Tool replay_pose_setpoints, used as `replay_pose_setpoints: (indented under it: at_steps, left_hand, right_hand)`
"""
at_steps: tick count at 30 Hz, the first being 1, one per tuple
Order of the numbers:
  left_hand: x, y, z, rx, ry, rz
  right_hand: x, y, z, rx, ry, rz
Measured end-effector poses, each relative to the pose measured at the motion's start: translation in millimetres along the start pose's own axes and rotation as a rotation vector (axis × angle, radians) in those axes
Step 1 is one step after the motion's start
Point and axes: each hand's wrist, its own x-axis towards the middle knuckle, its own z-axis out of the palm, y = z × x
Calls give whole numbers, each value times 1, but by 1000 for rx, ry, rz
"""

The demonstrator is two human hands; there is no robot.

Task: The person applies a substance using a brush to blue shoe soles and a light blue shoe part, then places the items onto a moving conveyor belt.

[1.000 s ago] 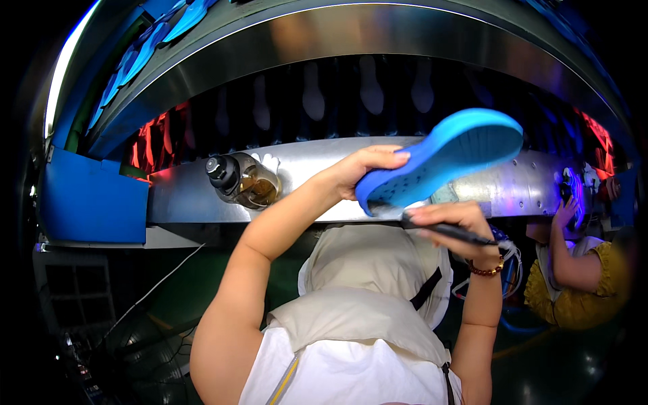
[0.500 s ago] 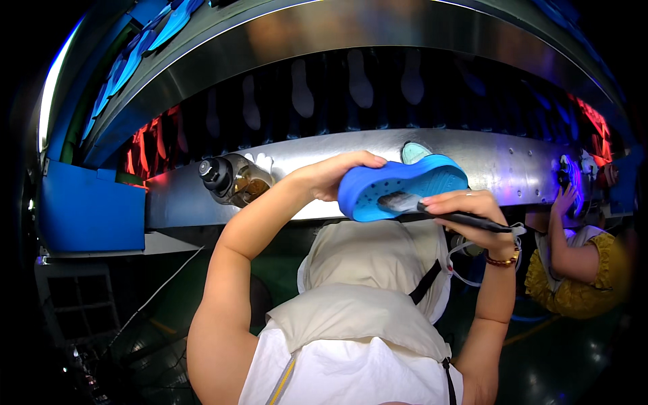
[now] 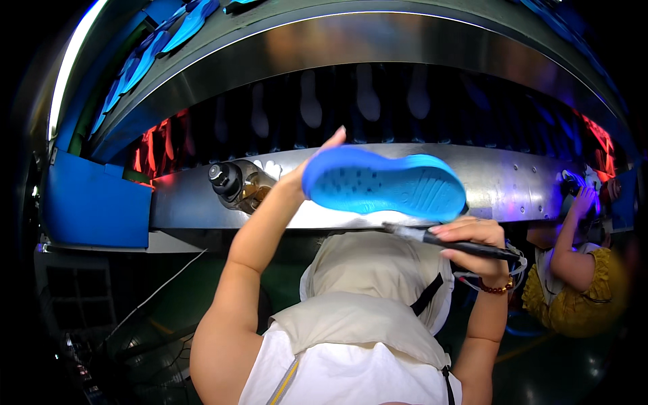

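My left hand [image 3: 305, 174] grips a blue shoe sole [image 3: 385, 183] by its far left end, partly hidden behind it. The sole is tilted so that its lighter blue inside faces me, with dark dots at the left and ridges at the right; its rim is a deeper blue. My right hand [image 3: 476, 244] is closed around the black handle of a brush [image 3: 432, 237]. The brush points left, its bristle tip just below the sole's near edge and apart from it. A thin white cord [image 3: 521, 260] runs beside my right wrist.
A metal ledge [image 3: 503, 179] lies behind the sole. On it stands a dark-capped clear bottle [image 3: 251, 189]. Pale soles [image 3: 368, 94] hang or stand in a dark recess beyond, with red-lit openings at both ends. Another person [image 3: 574, 270] works at the right.
The brush has come out of the sole and dropped below its near edge. My left hand has turned the sole to show more of its inside. The pale green piece behind it is hidden now.
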Motion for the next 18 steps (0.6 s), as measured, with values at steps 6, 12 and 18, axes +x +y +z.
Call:
replay_pose_setpoints:
  at_steps: [6, 12, 18]
  left_hand:
    - [62, -68, 14, -511, -481, 194]
    - [73, -70, 15, -470, -279, 268]
    - [56, -55, 28, -504, -286, 347]
  right_hand:
    - [15, 37, 18, 12, 267, 295]
    - [18, 32, 52, -369, 214, -123]
    - [18, 4, 27, -74, 123, 57]
